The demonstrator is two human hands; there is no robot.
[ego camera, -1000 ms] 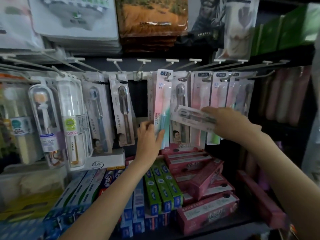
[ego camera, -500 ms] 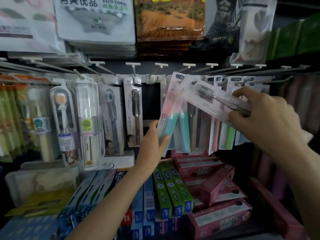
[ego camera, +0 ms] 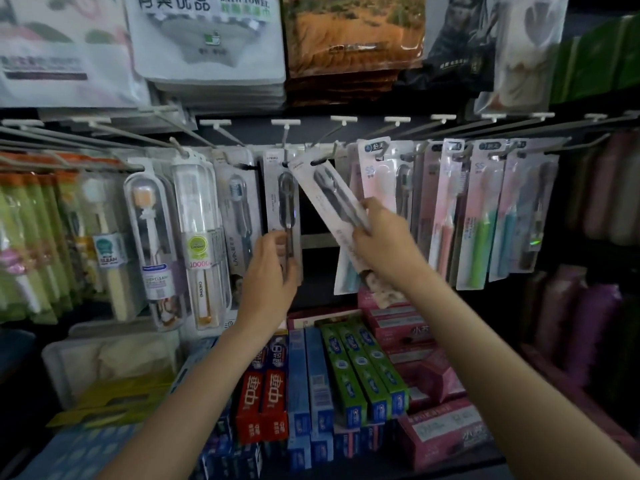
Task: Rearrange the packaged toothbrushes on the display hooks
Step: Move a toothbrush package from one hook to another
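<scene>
My right hand (ego camera: 379, 239) grips a white-carded pack with a dark toothbrush (ego camera: 329, 192), tilted so its top points up-left at a bare hook (ego camera: 320, 161). My left hand (ego camera: 272, 268) pinches the bottom of a grey toothbrush pack (ego camera: 282, 199) that hangs on a hook just to the left. A pink and teal toothbrush pack (ego camera: 379, 174) hangs behind my right hand. More pink, green and teal toothbrush packs (ego camera: 478, 216) hang on hooks to the right.
Cased toothbrushes (ego camera: 173, 237) hang at the left. Bagged towels (ego camera: 207, 39) hang on the row above. Toothpaste boxes (ego camera: 346, 375) are stacked on the shelf under my arms, pink boxes (ego camera: 446, 431) at the right. Long bare hook rods (ego camera: 502, 126) stick out toward me.
My right hand carried the dark toothbrush pack leftward to the bare hook. My left hand let go of the pink and teal pack and moved left onto the grey pack.
</scene>
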